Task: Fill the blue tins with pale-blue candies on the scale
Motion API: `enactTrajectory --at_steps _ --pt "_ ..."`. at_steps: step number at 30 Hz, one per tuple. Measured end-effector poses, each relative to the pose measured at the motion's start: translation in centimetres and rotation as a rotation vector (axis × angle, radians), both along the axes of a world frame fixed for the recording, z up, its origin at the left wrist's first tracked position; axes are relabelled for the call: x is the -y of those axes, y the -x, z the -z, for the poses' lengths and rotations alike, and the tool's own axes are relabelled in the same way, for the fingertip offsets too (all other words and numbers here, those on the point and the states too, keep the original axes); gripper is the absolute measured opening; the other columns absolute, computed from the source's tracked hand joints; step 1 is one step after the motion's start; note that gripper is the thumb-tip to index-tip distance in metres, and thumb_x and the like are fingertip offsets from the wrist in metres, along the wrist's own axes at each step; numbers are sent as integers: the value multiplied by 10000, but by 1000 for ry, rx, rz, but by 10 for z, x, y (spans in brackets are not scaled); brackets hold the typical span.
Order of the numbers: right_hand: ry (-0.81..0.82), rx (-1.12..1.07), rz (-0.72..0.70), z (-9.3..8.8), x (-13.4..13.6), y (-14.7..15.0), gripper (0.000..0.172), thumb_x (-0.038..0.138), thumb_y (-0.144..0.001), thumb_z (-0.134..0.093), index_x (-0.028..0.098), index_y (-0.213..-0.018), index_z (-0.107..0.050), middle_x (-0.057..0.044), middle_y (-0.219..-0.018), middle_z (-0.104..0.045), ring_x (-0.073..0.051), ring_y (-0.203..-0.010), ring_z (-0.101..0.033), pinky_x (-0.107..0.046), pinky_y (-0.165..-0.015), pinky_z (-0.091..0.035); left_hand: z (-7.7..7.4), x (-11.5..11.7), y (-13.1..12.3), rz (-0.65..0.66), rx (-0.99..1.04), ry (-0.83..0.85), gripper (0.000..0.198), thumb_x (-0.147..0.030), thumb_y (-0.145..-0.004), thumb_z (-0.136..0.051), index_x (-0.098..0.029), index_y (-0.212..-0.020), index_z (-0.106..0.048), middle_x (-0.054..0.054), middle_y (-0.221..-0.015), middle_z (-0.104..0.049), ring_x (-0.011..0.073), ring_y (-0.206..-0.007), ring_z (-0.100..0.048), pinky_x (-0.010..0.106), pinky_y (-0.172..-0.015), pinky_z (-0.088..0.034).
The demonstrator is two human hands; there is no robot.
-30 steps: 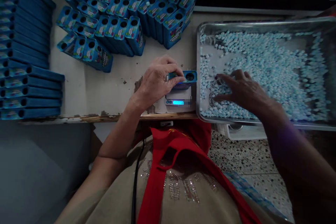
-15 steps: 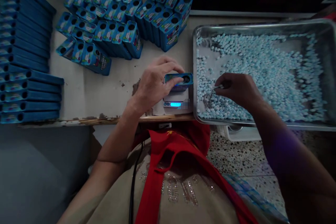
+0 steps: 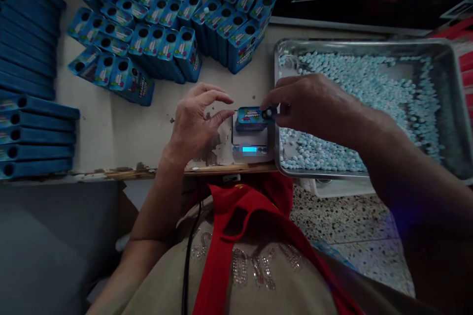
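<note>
A small blue candy tin [image 3: 250, 114] with a round hole at one end lies on a small digital scale [image 3: 240, 139] with a lit blue display. My left hand [image 3: 195, 120] is just left of the tin, its thumb and fingers apart and nothing between them. The thumb tip comes close to the tin's left end; I cannot tell if it touches. Over the tin's right end is my right hand [image 3: 310, 106], fingertips closed together at the hole. What they pinch is hidden. Beneath that hand sits a metal tray [image 3: 279, 76] of pale blue and white candies [image 3: 354, 78].
Several blue tins [image 3: 170, 49] stand grouped at the back, holes upward. More tins [image 3: 37, 135] lie stacked at the far left. A worn wooden edge [image 3: 121, 173] runs along the table front. Behind the tray stands a dark printed panel [image 3: 369, 0].
My right hand has moved left from the candies in the tray to the tin's hole. My left hand has let go of the tin and drawn back left. The tin now shows its printed side.
</note>
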State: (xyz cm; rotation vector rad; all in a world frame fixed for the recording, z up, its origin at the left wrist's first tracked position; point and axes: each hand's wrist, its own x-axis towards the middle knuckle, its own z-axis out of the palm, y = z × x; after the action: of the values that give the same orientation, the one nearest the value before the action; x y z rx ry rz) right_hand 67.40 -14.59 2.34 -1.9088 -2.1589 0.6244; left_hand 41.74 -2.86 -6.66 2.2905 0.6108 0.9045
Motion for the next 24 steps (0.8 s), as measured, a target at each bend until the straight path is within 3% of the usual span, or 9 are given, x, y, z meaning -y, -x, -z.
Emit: enactTrajectory --at_steps 4,7,10,13,15,18,21,24 --pt "-85 -54 156 -7 5 -6 230 155 -939 -764 291 -1036 -922 -63 -1035 -848 -288 -957 -785 -427 -940 -586 3 -8 8 -1 15 4 175 -496 -1092 -883 -339 -1168 -867 57 -1251 -861 309 -1181 -807 484 -1108 -693" --pt "-91 -3 351 5 21 -33 185 184 -960 -745 288 -1011 -889 -87 -1014 -860 -295 -917 -774 -471 -939 -604 4 -15 15 6 44 -8 152 -478 -1068 -895 -363 -1165 -873 50 -1257 -867 318 -1159 -811 514 -1088 -699" --pt "81 46 370 45 48 -62 200 243 -894 -813 251 -1082 -882 -101 -1035 -846 -288 -858 -768 -449 -820 -603 1 -16 19 -42 19 6 146 -475 -1057 -880 -357 -1140 -865 40 -1241 -868 320 -1147 -814 525 -1097 -692" --pt "85 61 278 92 76 -69 512 335 -907 -839 209 -1403 -853 -192 -1421 -789 -303 -940 -789 -465 -836 -646 -6 -11 18 -85 -78 79 120 -441 -1085 -826 -332 -1133 -840 33 -1275 -852 319 -1255 -801 516 -1196 -652" --pt "46 103 273 114 87 -61 610 354 -950 -809 207 -1543 -794 -222 -1549 -723 -343 -1066 -801 -481 -883 -663 -10 -7 16 -76 -106 106 98 -414 -1086 -822 -328 -1133 -828 30 -1289 -843 315 -1300 -791 509 -1239 -631" --pt "59 190 307 127 91 -46 506 291 -1025 -695 191 -1509 -801 -216 -1450 -774 -387 -1181 -805 -465 -892 -650 -14 -3 12 -83 -98 79 81 -382 -1088 -821 -322 -1141 -831 29 -1279 -846 294 -1272 -798 496 -1220 -641" --pt "85 215 339 129 84 -40 351 216 -1027 -631 170 -1292 -857 -198 -1228 -846 -379 -1076 -824 -439 -860 -620 -17 -1 11 -88 -78 29 78 -360 -1094 -830 -299 -1140 -841 39 -1251 -852 286 -1227 -811 485 -1182 -654" --pt "70 150 388 129 78 -47 239 191 -948 -707 193 -1120 -873 -162 -1109 -875 -366 -1032 -835 -427 -899 -619 -20 2 14 -86 -93 15 71 -336 -1078 -863 -296 -1131 -840 38 -1239 -858 293 -1221 -813 469 -1171 -651"
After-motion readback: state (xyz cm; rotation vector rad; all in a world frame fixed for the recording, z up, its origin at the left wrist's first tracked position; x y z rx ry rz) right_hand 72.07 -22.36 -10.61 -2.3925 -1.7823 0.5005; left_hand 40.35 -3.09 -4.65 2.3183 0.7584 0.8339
